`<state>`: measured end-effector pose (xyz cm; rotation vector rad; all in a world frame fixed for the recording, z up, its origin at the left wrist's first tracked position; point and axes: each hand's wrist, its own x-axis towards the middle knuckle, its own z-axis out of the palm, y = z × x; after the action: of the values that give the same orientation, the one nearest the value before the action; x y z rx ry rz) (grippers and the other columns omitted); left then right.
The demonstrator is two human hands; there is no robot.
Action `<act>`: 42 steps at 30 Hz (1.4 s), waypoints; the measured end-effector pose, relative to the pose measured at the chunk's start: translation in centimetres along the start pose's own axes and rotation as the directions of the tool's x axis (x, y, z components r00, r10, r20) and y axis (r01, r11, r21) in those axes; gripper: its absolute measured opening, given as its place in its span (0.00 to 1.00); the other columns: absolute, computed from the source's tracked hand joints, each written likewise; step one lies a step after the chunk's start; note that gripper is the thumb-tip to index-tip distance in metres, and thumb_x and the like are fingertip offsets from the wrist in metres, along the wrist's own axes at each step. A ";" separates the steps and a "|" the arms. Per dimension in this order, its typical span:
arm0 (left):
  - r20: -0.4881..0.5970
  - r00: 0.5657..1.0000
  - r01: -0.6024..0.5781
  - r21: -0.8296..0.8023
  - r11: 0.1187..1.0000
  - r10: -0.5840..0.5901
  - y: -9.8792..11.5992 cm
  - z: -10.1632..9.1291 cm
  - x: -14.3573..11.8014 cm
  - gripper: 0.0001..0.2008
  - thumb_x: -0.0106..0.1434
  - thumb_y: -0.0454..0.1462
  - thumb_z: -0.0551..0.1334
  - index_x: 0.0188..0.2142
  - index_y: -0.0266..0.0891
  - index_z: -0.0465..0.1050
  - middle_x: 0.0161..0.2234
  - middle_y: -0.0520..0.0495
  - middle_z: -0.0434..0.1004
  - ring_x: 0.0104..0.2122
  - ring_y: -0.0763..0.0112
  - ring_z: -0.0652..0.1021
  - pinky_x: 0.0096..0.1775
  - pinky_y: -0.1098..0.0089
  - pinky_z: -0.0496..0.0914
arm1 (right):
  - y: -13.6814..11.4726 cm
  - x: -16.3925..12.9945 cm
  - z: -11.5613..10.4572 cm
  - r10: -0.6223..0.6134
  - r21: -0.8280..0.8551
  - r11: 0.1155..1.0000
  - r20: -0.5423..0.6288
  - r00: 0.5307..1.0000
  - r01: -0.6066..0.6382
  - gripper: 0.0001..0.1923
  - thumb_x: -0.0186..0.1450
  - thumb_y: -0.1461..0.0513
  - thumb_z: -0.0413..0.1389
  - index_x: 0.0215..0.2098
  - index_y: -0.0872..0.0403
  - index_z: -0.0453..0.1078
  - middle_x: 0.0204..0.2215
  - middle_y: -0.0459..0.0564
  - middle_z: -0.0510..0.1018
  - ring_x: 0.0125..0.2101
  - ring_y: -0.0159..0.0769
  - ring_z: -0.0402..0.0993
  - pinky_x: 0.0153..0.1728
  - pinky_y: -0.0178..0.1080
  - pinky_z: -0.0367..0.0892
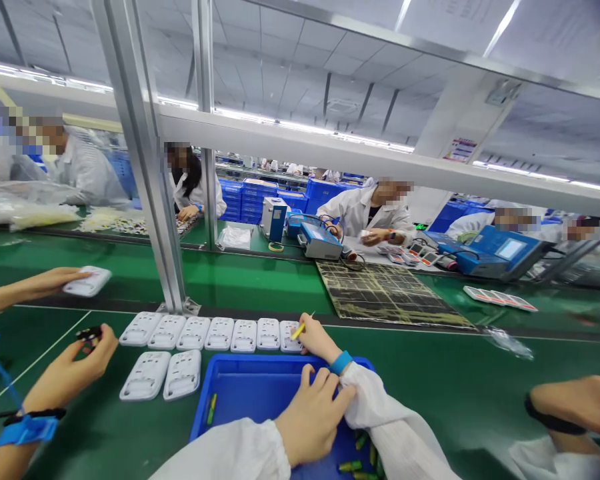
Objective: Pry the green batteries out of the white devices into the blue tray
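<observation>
My right hand (pixel 321 341) is closed on a slim yellow stick-like piece (pixel 299 331), held against the rightmost of the white plastic housings (pixel 287 335) in the back row. A thin point shows at the piece's upper end; its exact kind is unclear. My left hand (pixel 316 415) hovers over a blue tray (pixel 260 363), fingers apart and curved, with nothing visible in them. It is close to my right sleeve. Green cylindrical pieces with yellowish ends (pixel 350 466) lie in the tray, partly hidden by my arms. Two more housings (pixel 182 375) lie left of the tray.
At left, a co-worker's hand holds a white housing (pixel 87 281); another hand holds small dark parts (pixel 90 339). A co-worker's arm (pixel 575 403) rests at right. Behind stand a metal post (pixel 145 167), a dark marked mat (pixel 390 293) and blue instruments (pixel 510 250).
</observation>
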<state>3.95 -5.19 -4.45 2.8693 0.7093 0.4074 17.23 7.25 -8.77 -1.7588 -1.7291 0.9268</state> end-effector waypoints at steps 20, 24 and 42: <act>-0.087 0.993 -0.059 0.231 0.971 0.081 -0.1 0.5 -0.2 0.28 0.61 0.38 0.53 0.60 0.41 0.48 0.46 0.44 0.64 0.44 0.60 0.65 0.42 0.59 0.61 | -1.3 -1.0 1.2 -0.112 0.450 0.893 0.232 0.966 -0.005 0.19 0.49 0.52 0.64 0.24 0.53 0.59 0.19 0.41 0.72 0.24 0.36 0.74 0.23 0.35 0.67; -0.086 0.994 -0.049 0.235 0.971 0.071 -0.2 0.4 -0.2 0.27 0.62 0.38 0.52 0.60 0.41 0.49 0.47 0.45 0.64 0.44 0.61 0.65 0.41 0.60 0.60 | -1.2 -0.7 1.2 -0.067 0.516 0.856 0.183 0.981 -0.038 0.20 0.47 0.52 0.65 0.23 0.53 0.60 0.18 0.42 0.74 0.23 0.37 0.75 0.23 0.34 0.66; -0.140 0.978 -0.134 0.159 0.978 0.156 0.5 -1.2 -0.2 0.25 0.66 0.37 0.49 0.61 0.45 0.48 0.54 0.45 0.62 0.46 0.60 0.64 0.43 0.59 0.56 | -0.7 -2.5 -1.2 0.159 0.636 0.759 0.027 0.987 -0.139 0.16 0.55 0.52 0.59 0.27 0.51 0.57 0.26 0.45 0.77 0.23 0.32 0.74 0.27 0.35 0.69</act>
<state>3.61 -5.64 -3.25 3.0682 0.5767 0.6238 17.74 4.90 -7.14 -1.4349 -1.0592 1.3556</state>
